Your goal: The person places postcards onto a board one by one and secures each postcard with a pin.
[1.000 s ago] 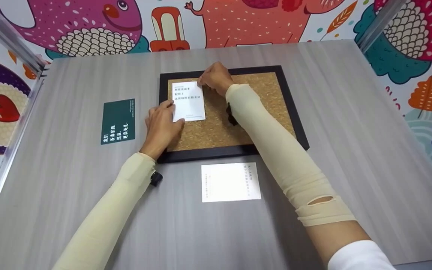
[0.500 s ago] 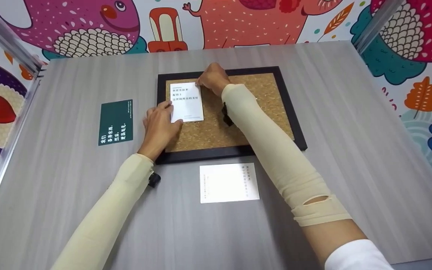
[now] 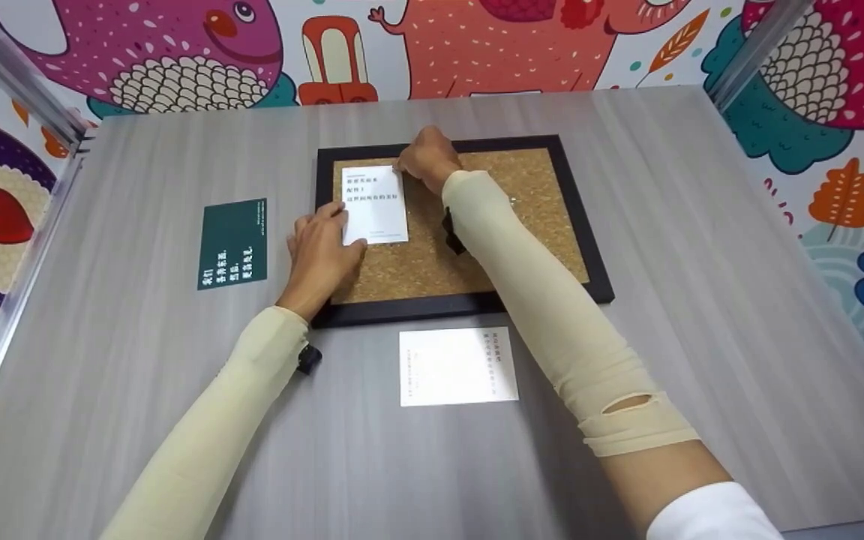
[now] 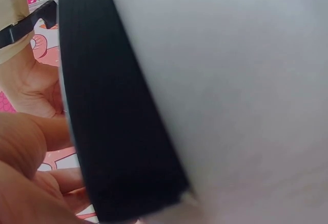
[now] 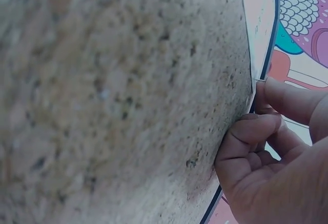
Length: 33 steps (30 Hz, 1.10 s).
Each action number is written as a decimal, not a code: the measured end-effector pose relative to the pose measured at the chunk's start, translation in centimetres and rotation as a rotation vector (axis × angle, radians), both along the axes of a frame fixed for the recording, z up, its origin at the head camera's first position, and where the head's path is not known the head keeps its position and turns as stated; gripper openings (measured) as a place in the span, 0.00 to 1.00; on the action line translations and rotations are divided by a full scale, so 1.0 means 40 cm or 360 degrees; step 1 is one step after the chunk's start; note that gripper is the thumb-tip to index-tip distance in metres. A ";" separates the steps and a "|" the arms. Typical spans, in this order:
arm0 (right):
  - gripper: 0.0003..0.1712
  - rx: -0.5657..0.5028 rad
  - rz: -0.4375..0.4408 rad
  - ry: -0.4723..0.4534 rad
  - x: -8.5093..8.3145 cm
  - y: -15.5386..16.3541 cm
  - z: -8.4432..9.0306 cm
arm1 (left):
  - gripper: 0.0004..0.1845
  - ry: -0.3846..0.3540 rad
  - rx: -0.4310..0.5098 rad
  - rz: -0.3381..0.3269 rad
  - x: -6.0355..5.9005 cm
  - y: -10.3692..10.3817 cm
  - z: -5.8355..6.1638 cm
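Hardly anything has moved since the earlier frames: both our hands sit where they sat, and only the head view has drifted a little.

From the head view, our left hand (image 3: 321, 251) lies flat on the left edge of the cork board (image 3: 522, 202), fingertips pressing the lower left corner of the white card (image 3: 374, 204). Our right hand (image 3: 424, 156) is curled at the card's top right corner, thumb and forefinger pinched together as if on a pin, though the pin itself is too small to make out. The card lies upright in the board's upper left area. A second white card (image 3: 458, 366) lies on the table (image 3: 702, 300) just below the frame, and a green card (image 3: 233, 242) well to the left.

From the left wrist view we see only the black frame (image 4: 113, 131) and blurred fingers (image 4: 31, 147).

From the right wrist view our bent fingers (image 5: 251, 137) bear on the cork near the frame edge.

To do this well, we judge we should keep the left fingers pressing so the card cannot turn, and push straight down at the corner.
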State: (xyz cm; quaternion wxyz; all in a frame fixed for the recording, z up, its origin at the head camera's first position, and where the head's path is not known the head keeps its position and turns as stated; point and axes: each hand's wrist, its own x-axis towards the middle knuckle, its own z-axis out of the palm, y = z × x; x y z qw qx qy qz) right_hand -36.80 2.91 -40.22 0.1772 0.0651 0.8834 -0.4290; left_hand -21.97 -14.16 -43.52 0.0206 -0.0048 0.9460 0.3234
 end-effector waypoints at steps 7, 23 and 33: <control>0.14 0.0057 -0.0060 -0.0032 0.004 -0.010 0.004 | 0.33 -0.0027 -0.0006 0.0012 -0.002 0.002 0.001; 0.16 0.0132 -0.0119 -0.0005 -0.003 -0.022 -0.007 | 0.32 -0.0026 0.0022 0.0017 -0.003 0.001 -0.001; 0.13 0.0095 -0.0124 0.0041 0.002 -0.020 -0.011 | 0.32 -0.0002 0.0040 0.0022 -0.003 0.004 -0.003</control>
